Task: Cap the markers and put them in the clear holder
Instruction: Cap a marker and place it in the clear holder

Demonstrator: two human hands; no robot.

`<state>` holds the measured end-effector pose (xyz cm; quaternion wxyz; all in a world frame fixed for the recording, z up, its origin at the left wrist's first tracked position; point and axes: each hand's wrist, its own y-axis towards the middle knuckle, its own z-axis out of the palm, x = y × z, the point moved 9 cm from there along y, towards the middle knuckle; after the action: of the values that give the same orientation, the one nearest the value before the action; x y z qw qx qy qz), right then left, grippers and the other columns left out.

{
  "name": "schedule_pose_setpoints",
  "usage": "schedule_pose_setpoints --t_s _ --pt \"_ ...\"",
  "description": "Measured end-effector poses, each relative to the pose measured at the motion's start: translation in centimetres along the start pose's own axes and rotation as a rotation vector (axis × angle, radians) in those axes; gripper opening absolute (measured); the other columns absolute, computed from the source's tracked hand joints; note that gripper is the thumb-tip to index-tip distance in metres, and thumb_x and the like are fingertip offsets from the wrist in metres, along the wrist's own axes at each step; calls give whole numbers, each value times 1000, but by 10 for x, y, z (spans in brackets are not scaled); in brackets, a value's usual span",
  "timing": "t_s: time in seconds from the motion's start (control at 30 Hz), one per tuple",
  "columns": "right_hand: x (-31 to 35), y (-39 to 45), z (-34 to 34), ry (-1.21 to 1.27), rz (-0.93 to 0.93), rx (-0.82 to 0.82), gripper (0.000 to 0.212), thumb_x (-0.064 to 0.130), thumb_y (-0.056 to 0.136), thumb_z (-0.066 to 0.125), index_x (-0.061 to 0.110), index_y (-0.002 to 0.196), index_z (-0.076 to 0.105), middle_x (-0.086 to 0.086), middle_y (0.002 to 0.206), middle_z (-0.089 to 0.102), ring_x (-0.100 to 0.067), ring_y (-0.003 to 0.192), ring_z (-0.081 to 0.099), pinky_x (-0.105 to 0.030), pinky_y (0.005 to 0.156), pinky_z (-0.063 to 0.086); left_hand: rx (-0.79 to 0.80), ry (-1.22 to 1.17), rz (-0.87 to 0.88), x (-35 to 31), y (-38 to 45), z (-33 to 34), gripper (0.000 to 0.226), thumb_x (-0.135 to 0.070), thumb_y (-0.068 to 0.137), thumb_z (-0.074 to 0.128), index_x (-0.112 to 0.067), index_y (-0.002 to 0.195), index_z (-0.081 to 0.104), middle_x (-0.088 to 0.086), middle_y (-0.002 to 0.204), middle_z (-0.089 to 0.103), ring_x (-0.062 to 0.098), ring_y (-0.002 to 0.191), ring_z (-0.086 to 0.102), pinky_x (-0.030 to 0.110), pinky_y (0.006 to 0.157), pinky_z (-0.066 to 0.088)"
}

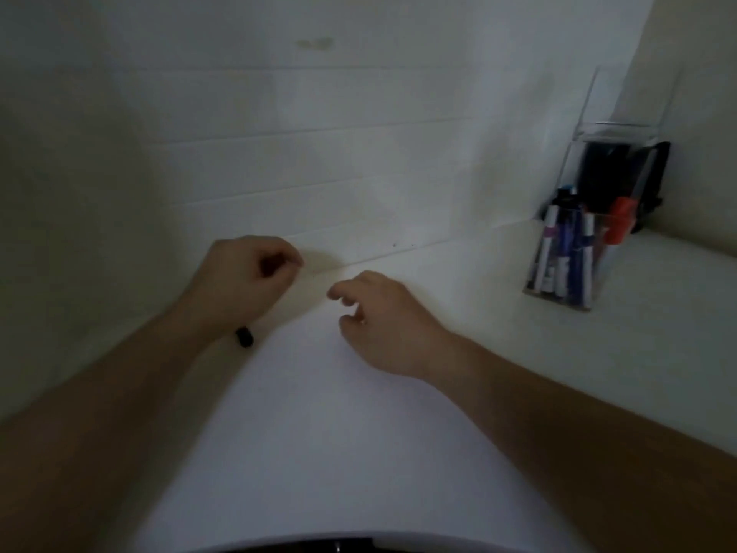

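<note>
the one loose piece in sight is a small black marker end (244, 337), lying on the white bench (399, 453) near the left, its far part hidden under the left wrist; whether it is a cap or a whole marker cannot be told. it looks light, stiff and smooth, apt to roll, so it is best pinched across its round sides. the left hand (243, 281) hovers above it, its grip curled narrow, and whether the fingers pinch anything is not clear. the right hand (383, 317) is just beside it to the right, grip loosely parted and holding nothing. well apart, far right, the clear holder (556, 291) stands upright against the wall with several capped markers (564, 249) already in it. a dark shape and a red piece behind it are too dim to name.
</note>
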<state>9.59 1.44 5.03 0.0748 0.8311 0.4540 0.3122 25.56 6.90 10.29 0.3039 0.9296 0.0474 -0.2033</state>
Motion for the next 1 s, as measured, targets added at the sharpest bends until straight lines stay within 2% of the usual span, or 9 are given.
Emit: schedule_pose_setpoints --t_s 0.1,0.2,0.27,0.4,0.6,0.7,0.8,0.9,1.0 --pt "38 21 47 53 -30 111 42 28 94 59 24 135 57 -3 126 57 -18 101 57 -33 98 47 -123 -75 -187 62 -18 -34 8 -21 89 67 -25 89 74 -8 83 73 8 76 67 25 73 53" --pt "69 35 77 6 -116 178 48 43 93 56 32 140 49 -9 123 55 -32 111 53 -43 95 48 -119 -133 -302 98 -36 -31 12 -12 83 67 -22 85 72 -6 80 73 11 75 68 26 71 53" --pt "78 40 88 -68 -152 208 47 47 94 54 36 139 50 -8 118 51 -32 107 50 -41 91 47 -66 -121 -314 105 -34 -22 13 -9 76 66 -22 81 67 -5 78 69 16 72 64 30 65 50" --pt "63 41 76 -245 -87 154 37 44 100 46 19 124 60 -10 110 49 -36 99 56 -39 79 47 43 -116 -302 111 -22 -11 19 -14 68 69 -17 69 50 4 67 56 21 60 51 37 53 42" --pt "-28 6 0 -464 206 195 39 58 100 39 26 118 53 -9 113 63 -33 101 63 -36 73 42 367 67 -151 99 -29 20 18 -22 54 55 -36 66 56 -6 76 60 17 76 56 30 65 39" --pt "-69 -22 -45 -451 293 140 28 53 98 47 28 109 40 -5 99 64 -29 85 63 -37 70 53 360 140 -100 95 -27 25 19 -25 72 58 -44 73 57 -12 80 61 10 79 57 31 71 42" --pt "-96 -49 -74 -373 308 -2 39 42 103 46 30 140 38 -3 103 68 -20 78 59 -33 70 52 386 179 -50 62 -20 36 13 -28 94 60 -40 90 62 -10 90 65 7 84 60 31 79 49" --pt "-122 -60 -92 -55 366 -199 43 27 106 44 28 149 39 -2 108 66 -21 90 61 -34 81 51 447 100 -27 9 -7 58 12 -29 97 59 -30 100 70 -15 95 69 1 85 63 23 81 50" --pt "-129 -59 -93 54 360 -222 36 11 105 42 20 139 51 0 109 59 -21 97 57 -30 81 43 426 -65 -28 -39 14 84 8 -28 92 68 -34 97 69 -19 97 69 -4 84 64 11 72 45"
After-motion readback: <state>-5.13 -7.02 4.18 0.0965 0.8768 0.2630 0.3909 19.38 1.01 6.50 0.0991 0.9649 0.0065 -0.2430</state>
